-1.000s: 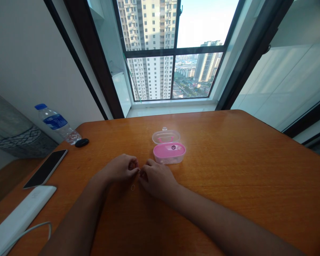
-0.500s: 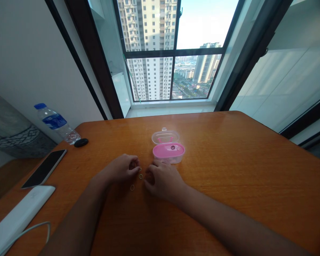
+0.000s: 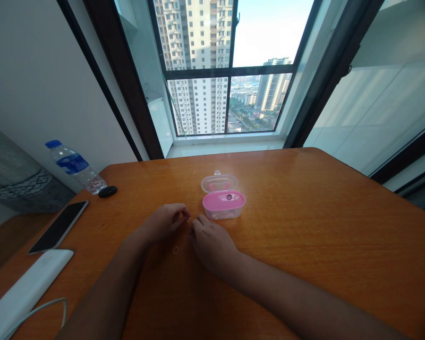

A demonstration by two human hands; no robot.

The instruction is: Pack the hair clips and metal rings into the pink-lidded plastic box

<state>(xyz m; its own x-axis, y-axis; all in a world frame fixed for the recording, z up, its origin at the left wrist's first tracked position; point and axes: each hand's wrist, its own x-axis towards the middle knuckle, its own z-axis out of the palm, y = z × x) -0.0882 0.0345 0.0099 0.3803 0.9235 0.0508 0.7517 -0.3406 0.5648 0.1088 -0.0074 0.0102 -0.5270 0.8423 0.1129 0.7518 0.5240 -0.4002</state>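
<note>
Pinching a tiny pale thin ring (image 3: 189, 219) in the left hand (image 3: 167, 220), with the right hand (image 3: 213, 243) curled close beside, impossible to tell whether empty or gripping, near a second pale thin ring (image 3: 176, 250) lying on the brown wooden worktop (image 3: 322, 212), beyond which sits open a pink oval plastic box (image 3: 224, 206).

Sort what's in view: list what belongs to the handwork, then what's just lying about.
Likely part of the work:
small ring at the left hand's fingers
right hand, close by
loose ring on the table
pink box, perhaps, with its open lid

Apparently just lying about:
bottle
black disc
phone
white device
cable
</note>
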